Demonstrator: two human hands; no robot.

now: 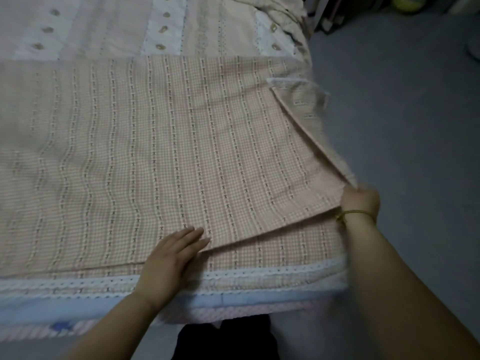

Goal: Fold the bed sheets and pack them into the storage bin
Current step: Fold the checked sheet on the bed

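While your left hand [170, 255] presses flat on the pink checked sheet [155, 152], your right hand [359, 200] pinches its folded corner at the bed [233, 302] edge.

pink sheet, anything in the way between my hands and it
Nothing visible does. The left hand lies flat on the pink sheet near its front edge, and the right hand grips its corner directly.

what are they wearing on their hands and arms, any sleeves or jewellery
No sleeves or gloves show on either arm. The left hand shows no ring or watch. The right hand has a thin gold-coloured bracelet round its wrist, with a small knot or charm on it.
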